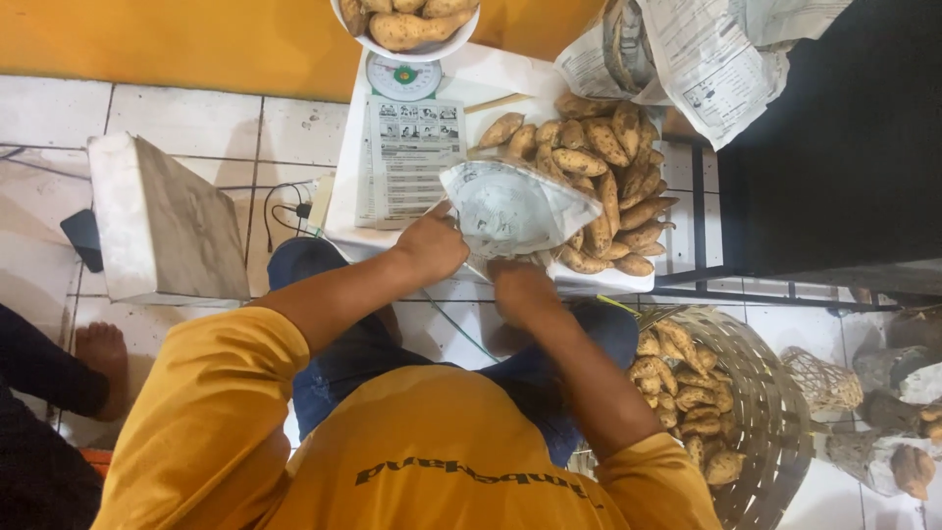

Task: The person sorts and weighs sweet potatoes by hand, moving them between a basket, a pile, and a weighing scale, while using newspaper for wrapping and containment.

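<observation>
My left hand (432,245) and my right hand (518,287) both grip a grey-white paper bag (515,206) held over the near edge of a low white table (348,226). The left hand pinches the bag's left edge, while the right hand holds it from below. Just behind the bag lies a pile of brown sweet potatoes (603,186) on the table. A white scale (404,77) at the table's far end carries a bowl of sweet potatoes (407,25). What is inside the bag is hidden.
A woven basket (756,393) with sweet potatoes (687,393) stands on the tiled floor at my right. A white block (162,221) sits at left, near another person's bare foot (98,358). Crumpled newspaper (697,59) lies at the back right beside a dark cabinet (834,137).
</observation>
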